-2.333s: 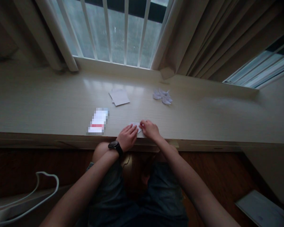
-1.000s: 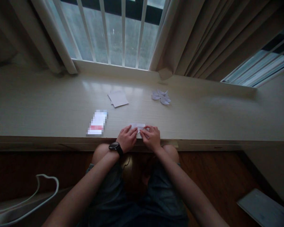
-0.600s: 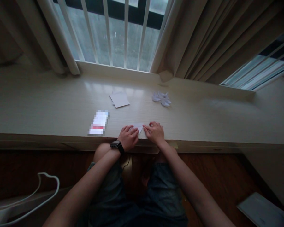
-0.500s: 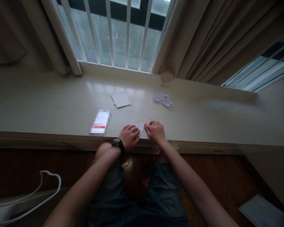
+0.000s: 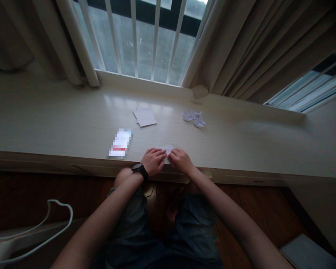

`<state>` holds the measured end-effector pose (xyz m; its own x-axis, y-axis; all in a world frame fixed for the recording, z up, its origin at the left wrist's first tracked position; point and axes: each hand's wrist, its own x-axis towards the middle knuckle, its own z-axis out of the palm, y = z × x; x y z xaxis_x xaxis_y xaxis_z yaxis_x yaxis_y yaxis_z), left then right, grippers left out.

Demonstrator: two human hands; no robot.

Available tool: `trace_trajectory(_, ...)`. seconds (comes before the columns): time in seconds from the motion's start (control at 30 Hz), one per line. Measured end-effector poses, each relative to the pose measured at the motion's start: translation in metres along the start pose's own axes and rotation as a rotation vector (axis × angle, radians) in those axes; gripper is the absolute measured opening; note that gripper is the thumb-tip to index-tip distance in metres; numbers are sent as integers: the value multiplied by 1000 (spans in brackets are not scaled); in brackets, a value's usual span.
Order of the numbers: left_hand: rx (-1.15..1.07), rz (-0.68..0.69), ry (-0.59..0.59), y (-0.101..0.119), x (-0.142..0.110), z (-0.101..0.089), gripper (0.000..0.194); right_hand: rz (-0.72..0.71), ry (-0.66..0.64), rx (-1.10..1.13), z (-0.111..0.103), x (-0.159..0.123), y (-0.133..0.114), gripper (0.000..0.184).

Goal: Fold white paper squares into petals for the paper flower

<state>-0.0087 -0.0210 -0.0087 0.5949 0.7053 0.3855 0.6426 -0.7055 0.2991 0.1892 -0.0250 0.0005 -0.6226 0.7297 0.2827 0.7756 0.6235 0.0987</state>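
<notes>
A small folded piece of white paper (image 5: 168, 148) lies at the front edge of the pale ledge, between my two hands and partly covered by them. My left hand (image 5: 153, 161), a dark watch on its wrist, holds the paper down from the left, its fingers close together and bent. From the right, my right hand (image 5: 180, 160) pinches the paper's near right part between thumb and fingers. The fingertips of both hands almost meet, and the fold under them is hidden. Farther back sit a stack of square paper sheets (image 5: 146, 117) and several folded paper pieces (image 5: 194, 118) grouped like petals.
A phone (image 5: 120, 143) with a blurred-out screen lies on the ledge (image 5: 240, 145) left of my hands. Behind are a barred window (image 5: 145, 48) and long curtains (image 5: 240, 45). A white looped rail (image 5: 64, 224) stands at lower left, a flat grey object (image 5: 310, 252) at lower right.
My right hand was at the paper's right corner half a second ago; its fingers have come in toward my left hand and closed lower on the paper. My left hand stays on it.
</notes>
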Motion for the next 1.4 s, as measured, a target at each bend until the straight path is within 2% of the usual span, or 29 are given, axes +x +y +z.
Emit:
trace_trajectory(0.13, 5, -9, 0, -1, 0, 2, 34, -82, -77, -5, -6, 0, 0, 17)
trace_trajectory(0.23, 17, -8, -10, 0, 0, 1, 35, -90, -162, -9, -11, 4, 3, 18)
trace_trajectory(0.47, 6, 0, -33, -1, -1, -1, 37, 101, -277, -50, -18, 23, 32, 20)
trace_trajectory(0.6, -4, -4, -27, -2, -1, -1, 37, 117, -312, -84, -19, 31, 42, 19)
trace_trajectory(0.9, -8, 1, -8, -3, 2, -1, 34, -43, -366, -70, -32, 30, 19, 18)
trace_trajectory(1.13, -13, -12, 3, -6, 3, 1, 30, -39, -329, -27, -35, 29, -1, 18)
trace_trajectory(1.27, -9, -15, -4, -6, 3, 3, 30, -46, -341, -29, -32, 32, 0, 19)
trace_trajectory(1.4, -5, -7, -13, -6, 3, 2, 34, 12, -370, -60, -33, 39, 12, 18)
